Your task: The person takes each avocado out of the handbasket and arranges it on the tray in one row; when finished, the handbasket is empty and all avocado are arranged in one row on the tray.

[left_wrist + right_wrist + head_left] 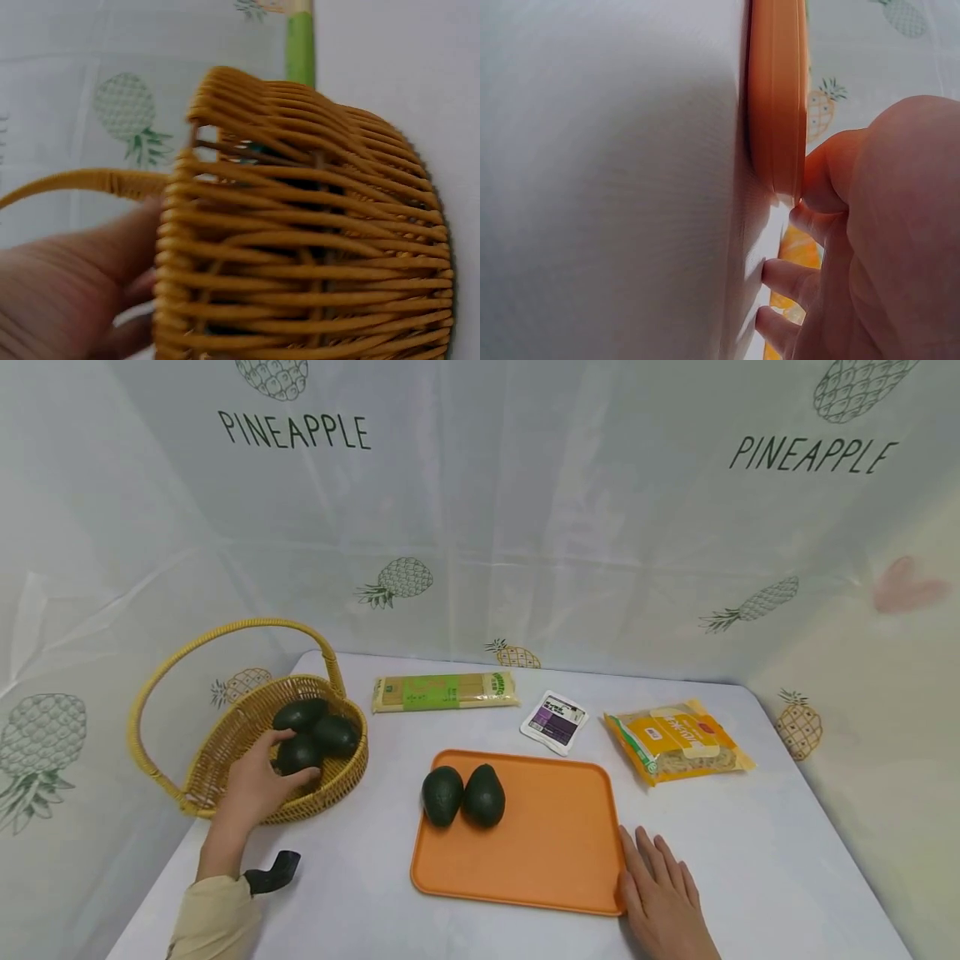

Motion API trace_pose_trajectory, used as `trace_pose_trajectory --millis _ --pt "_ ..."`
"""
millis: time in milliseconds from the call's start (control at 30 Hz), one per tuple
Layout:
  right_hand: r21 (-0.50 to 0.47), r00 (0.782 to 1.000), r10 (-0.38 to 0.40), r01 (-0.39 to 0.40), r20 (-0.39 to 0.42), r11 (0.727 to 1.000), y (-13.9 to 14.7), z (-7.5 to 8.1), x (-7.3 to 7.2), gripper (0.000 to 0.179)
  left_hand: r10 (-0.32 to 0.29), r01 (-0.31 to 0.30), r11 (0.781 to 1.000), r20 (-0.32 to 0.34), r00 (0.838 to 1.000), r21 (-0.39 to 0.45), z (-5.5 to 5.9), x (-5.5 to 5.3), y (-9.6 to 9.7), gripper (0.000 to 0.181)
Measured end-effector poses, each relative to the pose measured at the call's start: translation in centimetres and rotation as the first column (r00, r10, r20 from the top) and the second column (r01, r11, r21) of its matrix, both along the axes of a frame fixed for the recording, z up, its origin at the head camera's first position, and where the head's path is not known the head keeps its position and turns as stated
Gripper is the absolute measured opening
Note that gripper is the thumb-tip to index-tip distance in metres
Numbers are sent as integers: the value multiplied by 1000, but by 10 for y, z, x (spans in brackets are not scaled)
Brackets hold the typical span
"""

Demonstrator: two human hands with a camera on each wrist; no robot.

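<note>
Head view: left of the orange tray (555,835), we see our left hand (258,781) gripping an avocado (300,756) inside the wicker basket (225,743), thumb and fingers spanning it, we judge, because its rounded sides need opposed support. Our right hand (663,893) lies spread at the tray's right edge, probably steadying it. Two avocados (483,795) sit together on the tray's left part, perhaps so they roll less. The left wrist view shows the basket's outer weave hiding our grasp; the right wrist view shows our thumb against the tray's rim more closely.
</note>
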State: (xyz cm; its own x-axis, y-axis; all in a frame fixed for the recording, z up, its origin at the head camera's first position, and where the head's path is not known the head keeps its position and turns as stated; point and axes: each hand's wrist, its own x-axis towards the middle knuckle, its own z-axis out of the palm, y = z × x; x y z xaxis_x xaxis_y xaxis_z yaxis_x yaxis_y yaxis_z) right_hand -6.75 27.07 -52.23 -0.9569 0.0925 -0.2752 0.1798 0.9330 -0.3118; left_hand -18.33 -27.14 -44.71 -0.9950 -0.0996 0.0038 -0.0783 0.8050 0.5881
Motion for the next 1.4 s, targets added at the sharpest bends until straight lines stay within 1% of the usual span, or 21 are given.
trace_pose_trajectory --millis 100,167,200,267,367,467,533,600,633,700,733,767,833,867,900,933,1000,1067,1200,1300,1400 --pt "3 1000 1 -1 8 1000 1 0 -1 64 -31 34 996 -36 999 83 4 3 -2 89" --pt "4 1000 0 0 14 1000 2 0 -2 64 -68 78 983 -68 995 165 5 4 -2 89" --pt "3 1000 -1 1 16 1000 2 0 -2 64 -84 101 971 -85 993 216 4 5 -2 88" --pt "2 1000 2 -2 14 1000 3 0 -2 64 -102 131 936 -105 989 326 4 6 -3 85" --pt "-5 1000 0 0 16 1000 4 -1 -1 64 -100 141 877 -113 989 459 4 6 -1 79" --pt "-11 1000 -6 6 21 1000 6 -1 -1 65 -111 167 830 -135 985 532 3 5 4 74" --pt "-10 1000 -9 9 23 1000 8 -2 0 65 -134 210 795 -173 976 569 2 3 9 73" --pt "-9 1000 -12 12 23 1000 9 -2 1 65 -157 264 740 -224 962 619 0 1 12 73" --pt "-7 1000 -12 12 22 1000 9 -2 1 65 -167 298 706 -258 952 642 -1 0 14 73" --pt "-7 1000 -11 11 20 1000 9 -2 1 65 -190 372 639 -331 924 673 -3 -2 16 75" --pt "-6 1000 -11 11 20 1000 8 -1 1 65 -201 411 608 -368 908 680 -4 -3 18 76" --pt "-7 1000 -11 11 21 1000 8 -1 1 65 -213 446 580 -402 891 682 -5 -3 19 77" --pt "-5 1000 -6 6 16 1000 7 -1 0 65 -241 515 538 -463 853 668 -7 -4 20 79" --pt "-6 1000 -5 5 17 1000 7 0 0 64 -254 541 519 -485 837 662 -8 -4 22 80" --pt "-6 1000 -3 3 17 1000 6 0 0 64 -264 559 507 -499 825 656 -9 -4 22 80" --pt "-7 1000 -2 2 17 1000 6 0 0 64 -272 572 503 -510 816 648 -9 -4 23 80" --pt "-10 1000 0 0 18 1000 5 0 -1 64 -286 588 500 -520 805 636 -10 -4 25 80" --pt "-12 1000 -2 2 25 1000 5 0 -1 65 -299 592 503 -516 803 630 -11 -3 28 78" --pt "-13 1000 -1 1 26 1000 4 0 -3 65 -327 602 523 -510 795 603 -10 -1 35 77" --pt "-13 1000 4 -4 22 1000 4 -1 -3 65 -353 620 526 -514 782 582 -9 0 42 78" --pt "-9 1000 11 -11 12 1000 2 -1 -2 64 -374 635 521 -517 770 570 -9 2 49 77"
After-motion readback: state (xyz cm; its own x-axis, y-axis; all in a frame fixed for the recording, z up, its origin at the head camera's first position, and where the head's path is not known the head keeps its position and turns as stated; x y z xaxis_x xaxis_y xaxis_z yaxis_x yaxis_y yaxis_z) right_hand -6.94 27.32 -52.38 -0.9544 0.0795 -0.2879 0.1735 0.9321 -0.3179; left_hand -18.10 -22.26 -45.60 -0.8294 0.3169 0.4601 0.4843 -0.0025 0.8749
